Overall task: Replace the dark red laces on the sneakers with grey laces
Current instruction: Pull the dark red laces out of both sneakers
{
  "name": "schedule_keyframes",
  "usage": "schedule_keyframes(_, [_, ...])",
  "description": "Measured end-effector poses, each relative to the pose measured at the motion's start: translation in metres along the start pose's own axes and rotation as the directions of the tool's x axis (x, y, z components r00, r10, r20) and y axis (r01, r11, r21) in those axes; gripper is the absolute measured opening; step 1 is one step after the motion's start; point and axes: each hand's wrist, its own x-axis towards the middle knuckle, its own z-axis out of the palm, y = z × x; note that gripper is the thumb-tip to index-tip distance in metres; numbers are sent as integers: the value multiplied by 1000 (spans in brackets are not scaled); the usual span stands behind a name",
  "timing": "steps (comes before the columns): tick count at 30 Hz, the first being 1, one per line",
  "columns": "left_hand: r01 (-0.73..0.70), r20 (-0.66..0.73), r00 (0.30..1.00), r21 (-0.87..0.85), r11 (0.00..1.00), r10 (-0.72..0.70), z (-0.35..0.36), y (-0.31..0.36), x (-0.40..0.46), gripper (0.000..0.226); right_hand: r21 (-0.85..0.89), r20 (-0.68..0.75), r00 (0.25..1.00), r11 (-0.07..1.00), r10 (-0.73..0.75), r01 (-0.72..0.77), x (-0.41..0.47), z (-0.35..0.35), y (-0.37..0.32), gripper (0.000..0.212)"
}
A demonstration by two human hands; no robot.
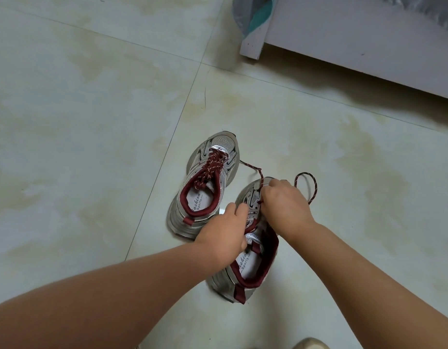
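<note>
Gripping the silver-grey mesh sneaker with the dark red collar nearest us, we are curling our left hand round its tongue and near side. Our right hand is pinching the dark red speckled rope lace at the eyelets, fingers bent tight, while its loose ends are trailing over the pale glossy floor tiles beyond the toe. Just beside it, we are seeing the second matching sneaker standing fully laced in red.
</note>
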Motion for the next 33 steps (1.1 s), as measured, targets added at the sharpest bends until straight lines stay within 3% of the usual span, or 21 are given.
schedule_keyframes(3, [1,3,1000,-8,1000,-1,0,0,-1,36,8,-8,1000,1000,21,-21,-1,2,-1,14])
schedule_keyframes(5, [2,1,1000,-13,1000,-2,1,0,-2,35,207,-52,985,967,163,-149,-3,5,2,10])
schedule_keyframes(7, [5,2,1000,-27,1000,-5,1,1,-3,34,458,-37,923,827,383,-325,-6,6,11,21])
schedule_keyframes(9, [4,4,1000,-30,1000,-3,1,1,-2,34,677,3,832,611,555,-410,-9,5,23,14])
schedule_keyframes(11, [3,4,1000,-23,1000,-3,1,2,-1,34,750,43,810,517,585,-413,-12,5,30,7])
schedule_keyframes(13, [9,9,1000,-25,1000,-8,0,2,-1,33,718,43,870,590,492,-369,-12,7,28,2])
schedule_keyframes(18, [9,5,1000,-12,1000,-9,0,3,-1,34,536,47,972,816,229,-218,-4,11,9,22])
schedule_keyframes(23, [4,9,1000,-2,1000,-4,1,2,-1,34,494,-22,977,852,214,-176,2,9,4,12])
schedule_keyframes(25, [-1,13,1000,-15,1000,1,1,2,-1,33,622,-47,933,741,356,-251,2,3,8,12])
schedule_keyframes(28, [-5,11,1000,-30,1000,5,1,1,0,33,873,-44,796,410,604,-263,1,-8,20,12])
schedule_keyframes(29, [-4,9,1000,-30,1000,5,1,1,0,33,903,-36,773,351,634,-247,2,-11,23,12])
schedule_keyframes(30, [-3,7,1000,-27,1000,3,1,1,0,33,894,-31,786,369,617,-254,2,-13,25,12])
schedule_keyframes(33, [5,6,1000,-16,1000,-5,2,2,0,33,647,35,925,697,380,-310,0,-6,17,17])
